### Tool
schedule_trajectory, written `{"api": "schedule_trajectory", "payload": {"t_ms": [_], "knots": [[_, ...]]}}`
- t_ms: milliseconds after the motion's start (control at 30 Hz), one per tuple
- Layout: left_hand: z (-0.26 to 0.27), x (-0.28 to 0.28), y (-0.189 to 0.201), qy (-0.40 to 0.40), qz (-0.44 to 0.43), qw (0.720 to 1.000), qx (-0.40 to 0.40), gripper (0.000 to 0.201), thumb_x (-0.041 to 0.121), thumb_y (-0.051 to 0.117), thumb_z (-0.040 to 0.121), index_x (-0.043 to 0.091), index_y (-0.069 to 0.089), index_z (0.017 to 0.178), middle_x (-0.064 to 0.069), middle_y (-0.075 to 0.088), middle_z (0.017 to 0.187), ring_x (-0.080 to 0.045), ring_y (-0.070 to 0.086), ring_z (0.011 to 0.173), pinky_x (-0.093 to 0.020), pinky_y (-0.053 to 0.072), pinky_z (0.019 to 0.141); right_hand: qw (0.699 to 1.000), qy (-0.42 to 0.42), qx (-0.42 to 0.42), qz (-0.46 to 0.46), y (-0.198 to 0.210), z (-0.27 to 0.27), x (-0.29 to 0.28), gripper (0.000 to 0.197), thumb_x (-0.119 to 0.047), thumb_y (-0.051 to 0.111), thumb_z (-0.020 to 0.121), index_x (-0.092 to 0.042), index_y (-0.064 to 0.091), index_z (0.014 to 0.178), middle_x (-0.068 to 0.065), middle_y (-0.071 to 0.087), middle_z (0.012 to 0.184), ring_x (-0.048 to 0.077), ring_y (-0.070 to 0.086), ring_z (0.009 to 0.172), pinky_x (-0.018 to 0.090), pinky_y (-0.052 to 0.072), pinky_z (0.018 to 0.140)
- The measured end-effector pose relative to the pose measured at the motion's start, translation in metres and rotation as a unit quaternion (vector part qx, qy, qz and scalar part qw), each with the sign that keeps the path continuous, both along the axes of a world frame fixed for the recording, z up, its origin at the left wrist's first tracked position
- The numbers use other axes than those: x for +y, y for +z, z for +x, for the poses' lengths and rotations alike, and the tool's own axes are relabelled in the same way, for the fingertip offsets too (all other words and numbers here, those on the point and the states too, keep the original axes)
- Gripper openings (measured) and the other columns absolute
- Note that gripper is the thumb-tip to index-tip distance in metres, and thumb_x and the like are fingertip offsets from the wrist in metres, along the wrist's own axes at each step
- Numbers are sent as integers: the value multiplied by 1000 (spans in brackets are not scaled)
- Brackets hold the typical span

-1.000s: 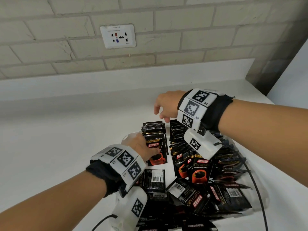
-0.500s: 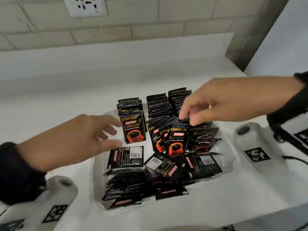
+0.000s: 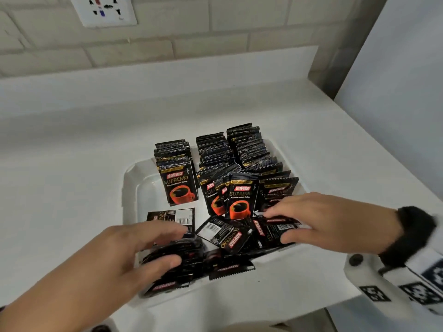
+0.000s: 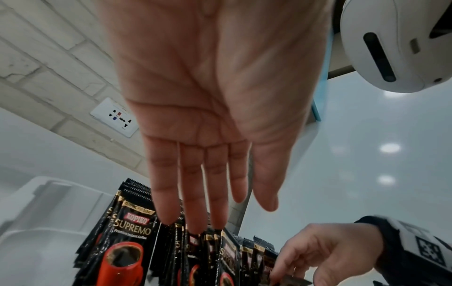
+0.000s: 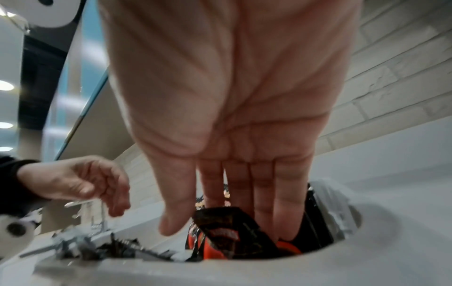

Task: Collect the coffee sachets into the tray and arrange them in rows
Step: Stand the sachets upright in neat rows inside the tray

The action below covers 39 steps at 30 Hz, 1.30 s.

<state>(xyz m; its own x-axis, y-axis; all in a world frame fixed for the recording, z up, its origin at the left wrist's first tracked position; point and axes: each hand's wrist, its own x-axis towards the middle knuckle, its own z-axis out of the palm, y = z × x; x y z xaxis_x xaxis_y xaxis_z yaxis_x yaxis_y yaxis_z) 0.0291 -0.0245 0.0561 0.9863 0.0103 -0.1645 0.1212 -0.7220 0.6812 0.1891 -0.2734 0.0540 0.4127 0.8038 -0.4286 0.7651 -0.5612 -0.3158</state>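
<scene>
- Head view: even, diffuse indoor light; white surface [image 3: 72, 188] bright, no hard shadows, only soft shade under both hands.
- Left hand [image 3: 115, 257] and right hand [image 3: 335, 221] smeared by motion blur; marker band at lower right edge also blurred.
- Sachets [image 3: 239, 200] mid-frame sharp, print legible.
- Left wrist view: round ceiling lights [image 4: 390, 148] glare as soft spots; palm close, slightly soft.
- Right wrist view: dimmer, noisy, heavily blurred; brick lines bow at the edges.
</scene>
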Motion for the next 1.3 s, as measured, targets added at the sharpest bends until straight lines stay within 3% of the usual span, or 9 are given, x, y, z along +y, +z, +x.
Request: {"api": "schedule_trajectory", "payload": {"t_ms": [167, 300, 400, 533, 700, 867, 1000, 1167, 1300], "knots": [[15, -7, 18, -39, 17, 999, -32, 52, 88, 34, 64, 63, 51, 106, 45, 57, 102, 23, 54, 91, 9, 34, 67, 999, 12, 23, -38, 0, 6, 17, 52, -47, 44, 92, -32, 32, 140, -11, 45, 133, 5, 41, 121, 24, 33, 102], [46, -16, 24, -129, 85, 985, -75, 38, 63, 44, 80, 44, 54, 112, 33, 56, 113, 23, 45, 105, 3, 31, 87, 999, -2, 34, -25, 10, 17, 23, 44, -45, 43, 92, -29, 44, 134, -12, 54, 126, 2, 50, 108, 17, 37, 93], [69, -22, 22, -135, 139, 981, -20, 25, 42, 53, 89, 41, 58, 113, 27, 52, 114, 18, 46, 97, -2, 35, 85, 999, -4, 46, -28, 9, 22, 26, 40, -44, 41, 94, -28, 51, 129, -14, 58, 121, -1, 52, 101, 10, 37, 84], [91, -19, 14, -81, 159, 976, 127, 26, 46, 53, 88, 32, 62, 109, 13, 62, 110, -2, 57, 101, -24, 45, 94, 997, -8, 71, -20, 1, 25, 31, 39, -44, 42, 93, -26, 55, 125, -11, 61, 119, 1, 54, 102, 15, 39, 90], [101, -20, -1, -25, 129, 983, 131, 18, 42, 56, 88, 27, 59, 97, 10, 62, 101, -7, 59, 94, -25, 47, 89, 995, -11, 97, -15, -5, 26, 35, 38, -45, 42, 93, -28, 56, 123, -26, 55, 96, -13, 49, 78, 5, 36, 74], [101, -24, -15, 9, 156, 976, 149, 30, 51, 56, 85, 26, 40, 78, 9, 50, 79, -3, 45, 67, -19, 35, 57, 993, -17, 118, 3, -6, 29, 36, 36, -35, 36, 98, -19, 58, 121, -6, 62, 118, 3, 55, 101, 16, 39, 93], [96, -29, -14, -5, 157, 979, 127, 30, 49, 55, 87, 25, 40, 75, 9, 51, 71, -2, 43, 60, -21, 34, 56, 989, -40, 140, 0, 0, 35, 32, 44, -46, 38, 92, -19, 59, 120, -2, 63, 116, 9, 59, 102, 27, 43, 96], [96, -42, -7, -108, 149, 977, 108, 20, 38, 52, 92, 35, 55, 111, 15, 52, 61, -1, 52, 59, -18, 41, 65, 989, -37, 144, -16, 1, 36, 35, 92, -75, 31, 67, 1, 58, 111, 18, 62, 109, 31, 58, 99, 44, 44, 93], [99, -48, -9, -185, 193, 953, 144, 41, 34, 50, 94, 38, 42, 135, 15, 51, 82, -4, 48, 75, -16, 36, 68, 986, -20, 137, -89, -1, 29, 35, 55, -61, 59, 74, -30, 58, 119, -19, 60, 102, -3, 56, 90, 14, 46, 79]]}}
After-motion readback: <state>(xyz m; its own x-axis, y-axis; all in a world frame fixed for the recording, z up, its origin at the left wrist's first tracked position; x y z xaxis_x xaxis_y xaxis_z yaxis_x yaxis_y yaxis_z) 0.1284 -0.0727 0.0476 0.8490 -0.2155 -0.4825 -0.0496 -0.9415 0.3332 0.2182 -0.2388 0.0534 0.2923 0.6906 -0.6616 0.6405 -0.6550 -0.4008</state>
